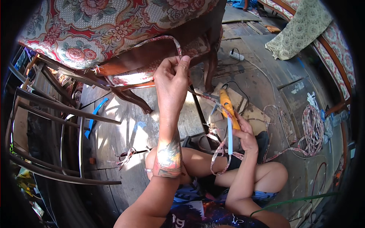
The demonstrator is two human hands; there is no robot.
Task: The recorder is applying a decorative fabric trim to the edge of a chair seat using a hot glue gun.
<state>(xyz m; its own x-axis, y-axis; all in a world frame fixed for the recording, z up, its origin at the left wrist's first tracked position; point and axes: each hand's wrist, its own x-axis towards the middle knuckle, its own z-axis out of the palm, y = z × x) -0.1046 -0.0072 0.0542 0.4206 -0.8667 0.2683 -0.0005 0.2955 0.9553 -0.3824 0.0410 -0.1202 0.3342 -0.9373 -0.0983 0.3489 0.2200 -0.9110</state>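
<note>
Raised in front of the chair back, my left hand (172, 78) pinches a floral fabric piping cord (178, 43) between thumb and fingers. The cord runs along the lower edge of the floral upholstered chair (102, 28), which has dark wooden legs. Lower and to the right, my right hand (246, 133) is wrapped round a yellow glue gun (227, 104). A pale blue glue stick (230, 138) juts from it toward me. More of the cord passes by the gun and loops down over my lap. The glue gun hides part of the right fingers.
A coil of floral piping (313, 129) lies on the plank floor at the right, near a plastic bottle (340, 118). A white power strip (236, 56) sits farther back. Bare wooden frames (62, 140) stand at left, a blue strip (95, 116) beside them. Another floral seat bears a patterned cloth (300, 32).
</note>
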